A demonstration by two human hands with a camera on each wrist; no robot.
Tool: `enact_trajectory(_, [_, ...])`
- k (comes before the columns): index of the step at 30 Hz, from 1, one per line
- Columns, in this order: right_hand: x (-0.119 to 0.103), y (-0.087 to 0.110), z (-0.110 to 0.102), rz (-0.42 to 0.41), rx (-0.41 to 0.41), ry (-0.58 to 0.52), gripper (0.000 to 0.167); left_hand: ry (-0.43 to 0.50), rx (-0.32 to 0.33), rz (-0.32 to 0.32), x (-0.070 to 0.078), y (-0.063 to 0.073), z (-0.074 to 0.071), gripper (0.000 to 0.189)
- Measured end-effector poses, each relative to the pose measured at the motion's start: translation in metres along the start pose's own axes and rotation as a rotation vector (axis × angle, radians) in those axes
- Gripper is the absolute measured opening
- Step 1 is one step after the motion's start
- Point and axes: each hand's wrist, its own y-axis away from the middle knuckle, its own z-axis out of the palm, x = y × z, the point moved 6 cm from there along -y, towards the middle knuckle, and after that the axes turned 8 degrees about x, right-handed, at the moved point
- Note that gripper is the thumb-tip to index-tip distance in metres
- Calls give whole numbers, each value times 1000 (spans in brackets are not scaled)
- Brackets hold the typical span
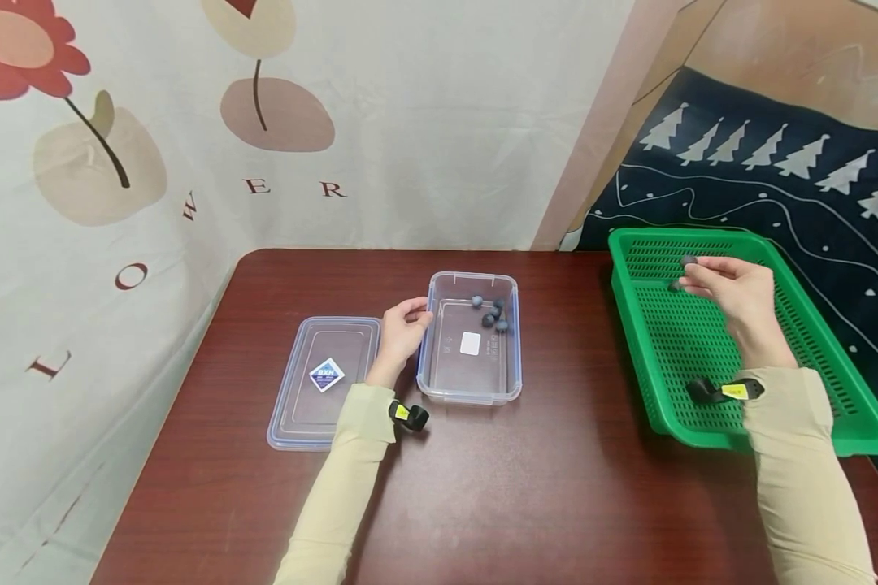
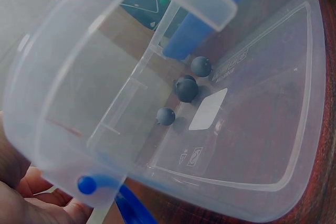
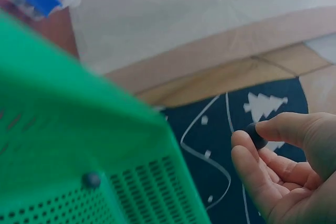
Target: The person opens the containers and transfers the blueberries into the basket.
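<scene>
A clear plastic food container (image 1: 446, 382) stands uncovered on the table, with several blueberries (image 1: 488, 320) toward its right side. My left hand (image 1: 404, 329) holds the container's left edge; in the left wrist view its fingers (image 2: 58, 203) are partly hidden behind the container's corner. Over the far part of a green basket (image 1: 662, 390), my right hand (image 1: 735, 296) pinches one blueberry (image 3: 256, 136) between thumb and fingertips. Another blueberry (image 3: 91, 180) lies in the basket, just below that hand.
The container's clear lid (image 1: 300, 422), bearing a blue and white label, lies flat left of the container, partly under the left forearm. A printed curtain (image 1: 439, 162) hangs behind the brown table (image 1: 556, 487). Dark fabric with white trees (image 1: 768, 195) is beyond the basket.
</scene>
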Motion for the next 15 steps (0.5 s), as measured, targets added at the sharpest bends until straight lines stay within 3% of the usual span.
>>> enact_trajectory(6, [63, -52, -48, 55, 17, 20, 20, 7, 0, -1, -1, 0, 1, 29])
enact_trajectory(8, [75, -58, -56, 72, 28, 40, 22, 4, -2, -6, -1, 0, 1, 29])
enact_trajectory(15, [51, -14, -37, 139, -50, 67, 4, 7, -2, -6, -2, -1, 1, 28])
